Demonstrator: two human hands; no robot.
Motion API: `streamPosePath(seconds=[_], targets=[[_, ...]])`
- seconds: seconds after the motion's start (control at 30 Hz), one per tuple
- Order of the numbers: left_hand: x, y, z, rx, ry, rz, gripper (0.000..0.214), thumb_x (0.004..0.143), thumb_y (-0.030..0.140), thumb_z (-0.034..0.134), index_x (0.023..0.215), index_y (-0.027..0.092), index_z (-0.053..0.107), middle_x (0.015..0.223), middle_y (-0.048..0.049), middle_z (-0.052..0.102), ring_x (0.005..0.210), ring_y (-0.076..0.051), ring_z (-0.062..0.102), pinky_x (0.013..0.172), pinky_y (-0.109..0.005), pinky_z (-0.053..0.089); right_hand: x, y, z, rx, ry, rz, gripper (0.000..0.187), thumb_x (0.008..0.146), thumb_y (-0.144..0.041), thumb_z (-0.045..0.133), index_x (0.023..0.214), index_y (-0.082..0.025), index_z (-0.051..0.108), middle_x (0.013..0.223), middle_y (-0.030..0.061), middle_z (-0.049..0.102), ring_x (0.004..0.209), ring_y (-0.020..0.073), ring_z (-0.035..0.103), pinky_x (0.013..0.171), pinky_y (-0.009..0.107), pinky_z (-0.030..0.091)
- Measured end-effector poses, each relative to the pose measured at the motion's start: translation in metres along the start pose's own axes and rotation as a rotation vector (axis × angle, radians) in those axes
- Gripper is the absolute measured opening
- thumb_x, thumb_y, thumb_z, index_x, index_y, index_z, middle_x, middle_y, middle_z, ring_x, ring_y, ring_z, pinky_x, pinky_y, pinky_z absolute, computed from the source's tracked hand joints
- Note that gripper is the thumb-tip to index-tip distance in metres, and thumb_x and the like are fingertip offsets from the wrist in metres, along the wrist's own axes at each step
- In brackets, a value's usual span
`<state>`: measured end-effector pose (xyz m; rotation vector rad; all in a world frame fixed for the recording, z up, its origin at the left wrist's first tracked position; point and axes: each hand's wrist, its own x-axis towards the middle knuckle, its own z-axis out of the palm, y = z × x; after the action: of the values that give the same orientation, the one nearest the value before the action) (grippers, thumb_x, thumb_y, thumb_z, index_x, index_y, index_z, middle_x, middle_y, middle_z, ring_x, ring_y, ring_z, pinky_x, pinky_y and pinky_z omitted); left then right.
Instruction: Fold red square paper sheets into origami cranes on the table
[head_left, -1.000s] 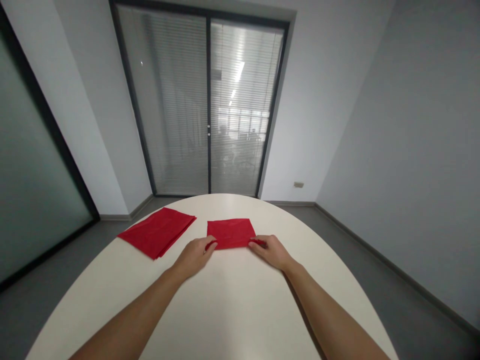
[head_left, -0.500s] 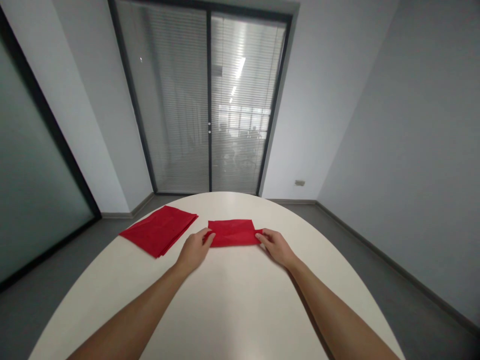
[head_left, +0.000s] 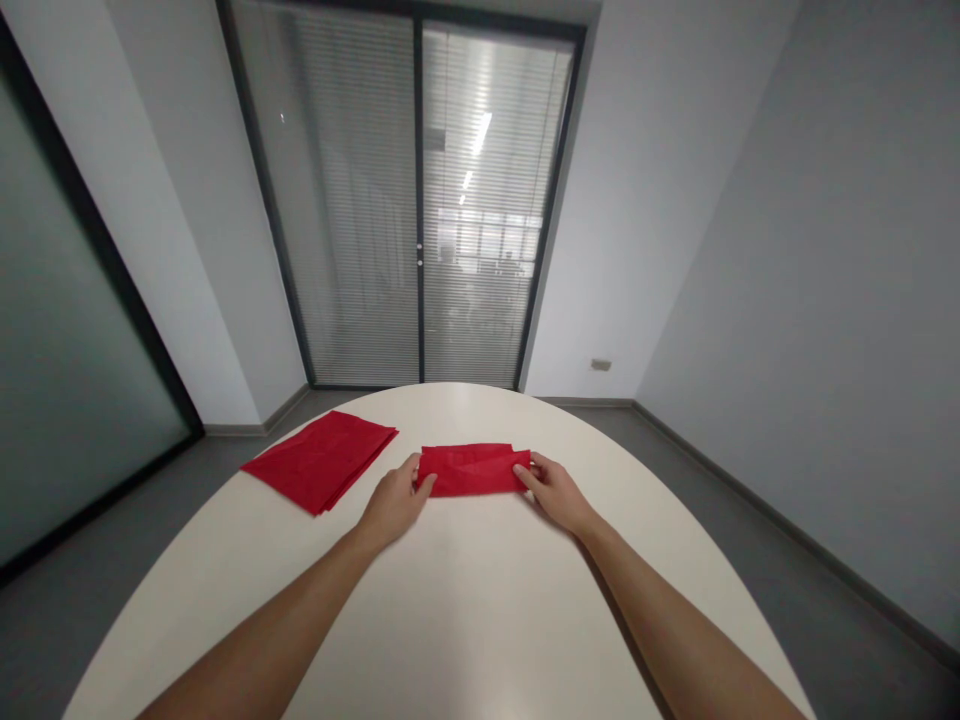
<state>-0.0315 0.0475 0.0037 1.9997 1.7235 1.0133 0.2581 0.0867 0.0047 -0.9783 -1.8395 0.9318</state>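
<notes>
A red cloth (head_left: 474, 472), folded into a narrow strip, lies crosswise in front of me; whether it is a bag or a plain piece cannot be made out. My left hand (head_left: 397, 498) pinches its left end, thumb on top and fingers behind. At the other end, my right hand (head_left: 553, 492) grips the right corner the same way, thumb across the front face. Part of a back layer shows above the strip's upper edge. Left of my left hand rests a small stack of flat red cloths (head_left: 321, 462), untouched, its layered edges facing right.
All of this is on a round white table (head_left: 465, 620). Beyond its far edge stands a glazed partition with blinds (head_left: 360, 220). A grey wall (head_left: 825, 300) runs along the right, and a frosted glass panel (head_left: 67, 330) is at the left.
The front flap of the held cloth has come up over the back part, leaving a narrower strip. My hands stay at its two ends. The stack has not moved.
</notes>
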Motion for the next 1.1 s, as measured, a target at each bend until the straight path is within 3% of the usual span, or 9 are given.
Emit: streamPosePath(seconds=[0.1, 0.3, 0.57, 0.93, 1.1], targets=[[0.001, -0.001, 0.001, 0.01, 0.005, -0.014, 0.016, 0.095, 0.026, 0.056, 0.109, 0.017, 0.057, 0.07, 0.0007, 0.062, 0.059, -0.015, 0.056, 0.058, -0.025, 0.032, 0.0, -0.001, 0.001, -0.009, -0.033, -0.011, 0.033, 0.095, -0.048, 0.056, 0.102, -0.018, 0.065, 0.097, 0.007, 0.072, 0.089, 0.0224, 0.065, 0.079, 0.031, 0.05], [0.0, -0.001, 0.001, 0.042, 0.01, 0.036, 0.013, 0.095, 0.027, 0.055, 0.103, 0.018, 0.059, 0.066, 0.0015, 0.059, 0.057, -0.015, 0.054, 0.057, -0.026, 0.031, 0.002, 0.0, 0.001, -0.098, -0.027, 0.005, 0.036, 0.095, -0.051, 0.053, 0.099, -0.018, 0.066, 0.093, 0.0061, 0.073, 0.083, 0.0221, 0.064, 0.074, 0.031, 0.049], [0.0, -0.004, 0.002, -0.046, 0.015, 0.021, 0.043, 0.095, 0.029, 0.055, 0.136, 0.02, 0.049, 0.075, -0.0011, 0.069, 0.061, -0.017, 0.06, 0.064, -0.028, 0.04, 0.003, 0.005, -0.001, -0.165, 0.009, -0.004, 0.033, 0.096, -0.049, 0.051, 0.097, -0.018, 0.065, 0.091, 0.005, 0.073, 0.079, 0.021, 0.063, 0.072, 0.03, 0.047], [-0.004, 0.002, 0.0, 0.015, 0.031, 0.09, 0.057, 0.095, 0.028, 0.054, 0.148, 0.02, 0.035, 0.074, 0.0013, 0.069, 0.067, -0.019, 0.063, 0.067, -0.029, 0.04, 0.004, 0.01, -0.003, -0.268, 0.118, 0.006, 0.036, 0.098, -0.05, 0.047, 0.093, -0.019, 0.065, 0.087, 0.0047, 0.072, 0.077, 0.0214, 0.062, 0.071, 0.031, 0.047], [-0.001, -0.004, 0.003, 0.038, 0.03, 0.094, 0.055, 0.094, 0.024, 0.054, 0.146, 0.019, 0.037, 0.073, 0.0017, 0.068, 0.069, -0.019, 0.063, 0.066, -0.028, 0.04, 0.004, 0.008, -0.001, -0.307, 0.114, 0.038, 0.036, 0.096, -0.05, 0.05, 0.105, -0.019, 0.066, 0.095, 0.0069, 0.074, 0.08, 0.0226, 0.066, 0.074, 0.033, 0.049]])
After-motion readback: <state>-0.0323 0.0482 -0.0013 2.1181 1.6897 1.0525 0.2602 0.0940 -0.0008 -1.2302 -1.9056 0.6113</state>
